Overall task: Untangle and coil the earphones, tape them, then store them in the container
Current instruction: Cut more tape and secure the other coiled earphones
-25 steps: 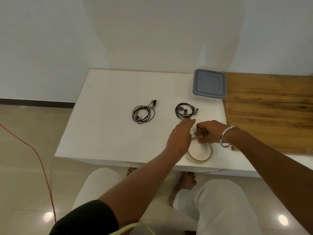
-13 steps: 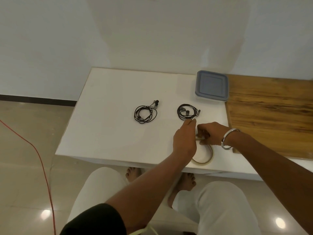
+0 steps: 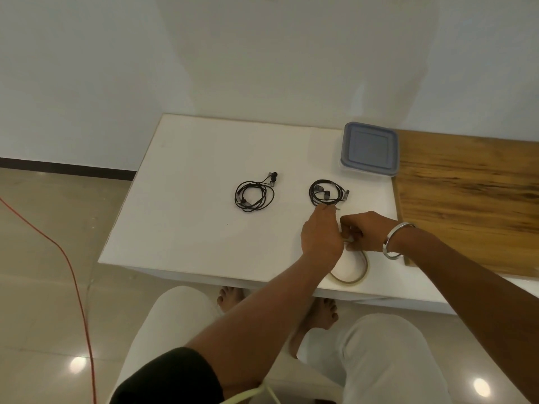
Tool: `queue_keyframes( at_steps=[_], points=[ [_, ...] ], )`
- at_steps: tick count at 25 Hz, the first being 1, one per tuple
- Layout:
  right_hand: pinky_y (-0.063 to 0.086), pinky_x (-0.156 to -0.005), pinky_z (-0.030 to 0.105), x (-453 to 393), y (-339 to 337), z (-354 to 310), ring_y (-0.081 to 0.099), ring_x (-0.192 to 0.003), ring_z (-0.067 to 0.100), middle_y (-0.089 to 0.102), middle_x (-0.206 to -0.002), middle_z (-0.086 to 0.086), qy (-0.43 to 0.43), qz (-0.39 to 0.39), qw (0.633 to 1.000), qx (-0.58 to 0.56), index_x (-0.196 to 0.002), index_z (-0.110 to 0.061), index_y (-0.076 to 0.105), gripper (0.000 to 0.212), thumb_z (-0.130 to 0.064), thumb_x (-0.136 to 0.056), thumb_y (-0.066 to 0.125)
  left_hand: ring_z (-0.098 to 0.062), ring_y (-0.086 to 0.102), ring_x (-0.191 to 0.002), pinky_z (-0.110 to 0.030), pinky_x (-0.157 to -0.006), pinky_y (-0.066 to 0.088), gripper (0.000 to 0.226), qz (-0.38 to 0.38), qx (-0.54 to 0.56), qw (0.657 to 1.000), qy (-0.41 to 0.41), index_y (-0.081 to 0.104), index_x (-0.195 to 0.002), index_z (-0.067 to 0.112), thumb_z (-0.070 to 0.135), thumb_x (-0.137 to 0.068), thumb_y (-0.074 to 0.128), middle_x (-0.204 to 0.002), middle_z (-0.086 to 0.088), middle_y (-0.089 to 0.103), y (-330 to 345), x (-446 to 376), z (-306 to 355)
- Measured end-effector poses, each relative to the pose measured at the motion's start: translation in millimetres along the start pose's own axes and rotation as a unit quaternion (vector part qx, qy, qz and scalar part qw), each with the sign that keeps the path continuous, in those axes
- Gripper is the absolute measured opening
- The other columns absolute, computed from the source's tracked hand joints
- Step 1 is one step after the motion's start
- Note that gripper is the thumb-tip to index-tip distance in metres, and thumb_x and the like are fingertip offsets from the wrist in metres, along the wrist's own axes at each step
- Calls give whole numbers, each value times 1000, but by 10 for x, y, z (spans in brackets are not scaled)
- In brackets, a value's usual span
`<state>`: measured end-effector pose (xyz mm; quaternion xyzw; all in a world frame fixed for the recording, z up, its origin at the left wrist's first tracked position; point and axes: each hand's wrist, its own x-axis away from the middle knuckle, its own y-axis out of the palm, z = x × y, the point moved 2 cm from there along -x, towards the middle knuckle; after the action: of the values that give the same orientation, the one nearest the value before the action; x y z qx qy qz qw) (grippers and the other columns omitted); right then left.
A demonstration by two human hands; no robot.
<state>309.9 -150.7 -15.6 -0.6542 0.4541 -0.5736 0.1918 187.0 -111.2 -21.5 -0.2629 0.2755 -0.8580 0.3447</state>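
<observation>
Two black coiled earphones lie on the white table [image 3: 180, 223]: one coil [image 3: 254, 194] at the middle, the other coil [image 3: 327, 194] to its right. A thin roll of clear tape [image 3: 354, 277] lies flat near the front edge. My left hand [image 3: 320, 236] rests on the roll's far left side, its fingertips near the right coil. My right hand [image 3: 363, 231], with a metal bangle on the wrist, has curled fingers pinching the tape at the roll's far rim. The grey lidded container [image 3: 369, 148] stands at the back right of the table.
A wooden board [image 3: 472, 199] covers the surface right of the white table. A red cable [image 3: 73, 272] runs across the tiled floor at the left. My knees and bare feet are below the table's front edge. A white wall stands behind.
The view has shifted slightly. Both hands stay at the tape roll, and my left hand has edged a little toward the right earphone coil.
</observation>
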Motion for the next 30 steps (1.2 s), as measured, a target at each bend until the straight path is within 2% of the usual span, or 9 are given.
queue_keyframes(
  at_steps=[3,8,12,16,21,24,26,28,30],
  points=[
    [40,-74,24,10,-8,2,52,-78,16,53,-81,-7,-6,-1,1000,-3,-79,-26,45,26,-21,-81,71,-23,37,-138,-32,-115,29,59,10,74,997,-16,40,-143,6,-7,-86,52,-149,-10,41,-16,-17,-116],
    [41,-71,23,12,11,43,51,-71,13,53,-72,-11,-8,17,999,-42,-70,-31,44,33,-20,-78,74,-22,49,-128,-31,-108,40,64,60,160,985,-33,50,-135,5,-12,-76,64,-137,-10,53,-38,-7,-299],
    [36,-65,17,-8,24,41,48,-67,7,51,-70,-14,-12,9,1000,-23,-68,-34,44,34,-20,-79,72,-19,50,-126,-25,-104,40,69,48,116,992,-10,49,-137,7,-6,-74,73,-136,-7,53,-73,-25,-371],
    [39,-71,22,-24,10,28,51,-71,11,50,-70,-15,-11,-1,1000,-12,-70,-32,45,31,-20,-79,72,-21,48,-128,-25,-106,38,70,22,84,996,-10,43,-141,6,-9,-77,67,-139,-8,48,-102,-67,-314],
    [41,-73,23,-38,17,13,53,-75,14,52,-73,-14,-7,-4,1000,-7,-75,-29,47,27,-23,-79,72,-28,54,-111,-32,-90,46,71,28,95,994,-49,37,-138,4,-14,-74,63,-136,-9,38,-120,-141,-208],
    [42,-73,24,-27,20,35,56,-77,15,55,-77,-11,3,-14,1000,-15,-85,-27,53,22,-35,-79,72,-23,45,-126,-21,-90,39,88,24,106,992,-67,25,-146,6,-10,-72,69,-148,-5,27,-108,-131,-265],
    [42,-69,23,-37,7,41,56,-75,15,56,-76,-8,6,23,999,-28,-89,-26,54,23,-44,-82,66,-19,38,-134,-16,-94,34,98,26,115,991,-67,18,-150,7,-3,-71,76,-153,-4,22,-118,-109,-349],
    [42,-67,25,-89,23,-7,55,-73,16,55,-74,-7,21,77,996,-39,-85,-24,52,26,-48,-84,61,-25,42,-133,-20,-104,36,100,26,126,990,-63,18,-151,7,2,-72,79,-154,-5,21,-152,-96,-431],
    [41,-64,26,-176,65,-104,54,-74,17,54,-76,-5,43,95,994,-30,-82,-24,48,29,-48,-82,63,-34,52,-124,-36,-106,43,98,17,129,990,-52,18,-151,8,1,-74,77,-155,-6,20,-193,-71,-467]
  ],
)
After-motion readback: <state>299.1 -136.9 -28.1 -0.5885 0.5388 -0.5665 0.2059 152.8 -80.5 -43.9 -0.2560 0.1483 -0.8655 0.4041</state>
